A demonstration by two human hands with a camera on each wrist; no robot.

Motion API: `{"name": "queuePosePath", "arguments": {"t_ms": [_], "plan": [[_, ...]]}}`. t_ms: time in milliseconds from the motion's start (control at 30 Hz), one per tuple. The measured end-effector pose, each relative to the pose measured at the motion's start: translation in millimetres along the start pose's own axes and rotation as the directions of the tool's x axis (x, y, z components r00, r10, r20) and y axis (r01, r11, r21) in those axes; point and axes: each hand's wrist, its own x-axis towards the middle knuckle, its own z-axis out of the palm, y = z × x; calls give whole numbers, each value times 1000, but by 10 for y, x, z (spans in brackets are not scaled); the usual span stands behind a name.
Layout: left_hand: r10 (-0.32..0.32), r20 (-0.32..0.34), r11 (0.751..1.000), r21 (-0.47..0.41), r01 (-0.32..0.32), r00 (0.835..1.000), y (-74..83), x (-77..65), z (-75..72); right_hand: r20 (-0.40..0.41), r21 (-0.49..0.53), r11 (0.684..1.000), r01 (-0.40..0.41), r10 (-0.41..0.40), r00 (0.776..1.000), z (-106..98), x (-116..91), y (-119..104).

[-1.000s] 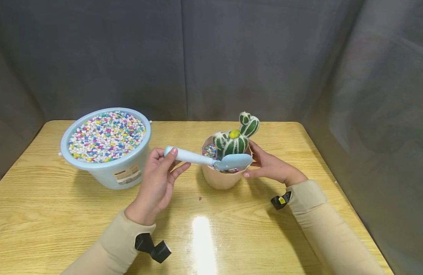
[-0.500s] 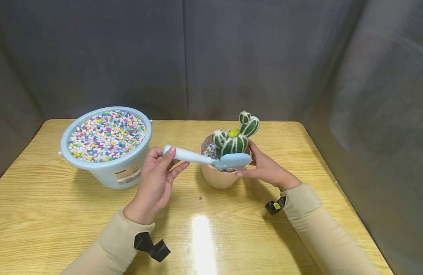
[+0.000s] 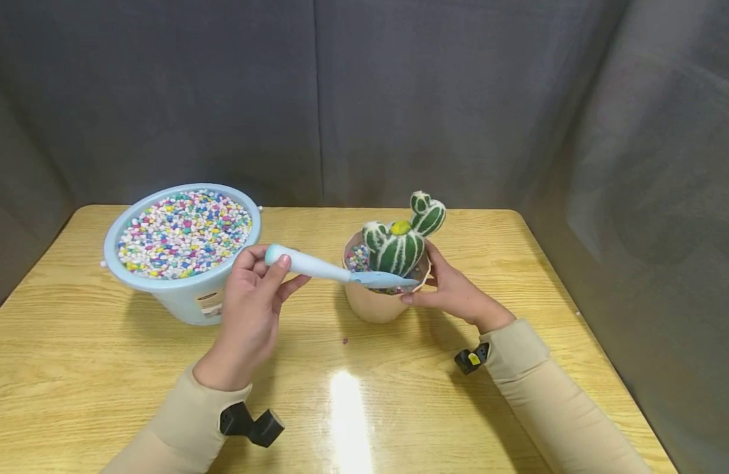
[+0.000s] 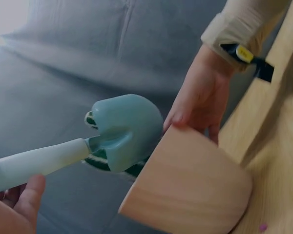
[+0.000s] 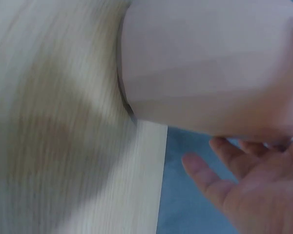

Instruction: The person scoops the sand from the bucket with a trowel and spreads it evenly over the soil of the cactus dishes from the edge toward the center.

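Observation:
My left hand point(image 3: 249, 306) grips the end of a light blue garden trowel point(image 3: 311, 265) by its handle. The trowel's blade lies over the near rim of a pale peach flowerpot point(image 3: 373, 306), edge turned up in the head view. In the pot stands a green and white cactus point(image 3: 400, 251) with a yellow top, among coloured pebbles point(image 3: 358, 258). My right hand point(image 3: 462, 299) holds the pot's right side, thumb at the near rim and fingers behind. From the left wrist, the broad blade point(image 4: 129, 129) hides most of the cactus.
A light blue bucket point(image 3: 183, 306) filled with multicoloured pebbles point(image 3: 187, 234) stands at the left of the wooden table point(image 3: 163, 368). One small pink pebble point(image 3: 345, 341) lies in front of the pot. Grey curtains point(image 3: 163, 99) enclose the table's back and sides.
My left hand has moved slightly left and the trowel's blade has tilted, turning edge-on and lower toward the pot. The pot and right hand have shifted a little left.

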Motion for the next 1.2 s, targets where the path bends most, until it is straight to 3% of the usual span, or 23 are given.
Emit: {"name": "queuePosePath", "arguments": {"t_ms": [233, 467, 567, 967, 1200], "plan": [[68, 23, 998, 13, -68, 997, 100, -57, -129, 46, 77, 996, 37, -40, 998, -41, -4, 29], [85, 31, 996, -19, -84, 996, 90, -56, -189, -81, -55, 995, 89, -93, 992, 121, 14, 36], [88, 32, 996, -25, -87, 996, 88, -53, -196, -124, -66, 992, 105, -112, 986, 164, 40, 15], [109, 2, 994, -26, -109, 994, 123, -35, -208, -200, -38, 999, 32, -40, 979, 128, 110, -14], [123, -41, 990, -66, -126, 992, 231, -15, -256, -155, -36, 999, 9, -15, 988, 58, 111, 2]]}}
